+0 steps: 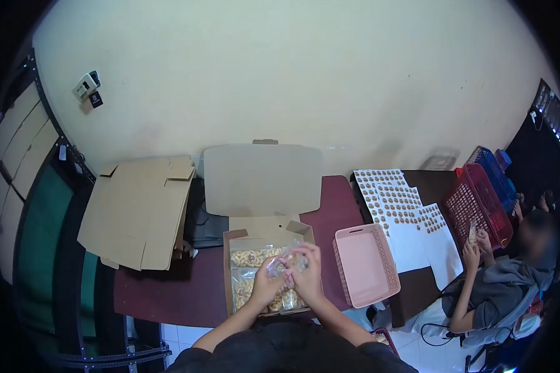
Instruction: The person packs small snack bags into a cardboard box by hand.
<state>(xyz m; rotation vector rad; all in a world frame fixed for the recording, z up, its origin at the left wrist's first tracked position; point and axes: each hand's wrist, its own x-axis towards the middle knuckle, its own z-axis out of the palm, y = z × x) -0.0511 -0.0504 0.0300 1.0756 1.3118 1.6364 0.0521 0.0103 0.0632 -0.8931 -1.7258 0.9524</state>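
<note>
A pale wall [273, 74] backed the maroon table [336, 199]. On my remote feed the box [227, 280] sat close before the wearer, lid [262, 180] standing open, probably to free space for 2 hands. Above the packs [252, 256] inside, left hand [266, 286] and right hand [309, 273] held 1 clear bag [280, 263], fingers curled nearly together on it, seemingly to steady its loose plastic; its contents I couldn't tell.

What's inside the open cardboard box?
The cardboard box holds clear plastic bags of pale, curved snacks. The left hand and right hand hide some; I can't see underneath the bags.
</note>
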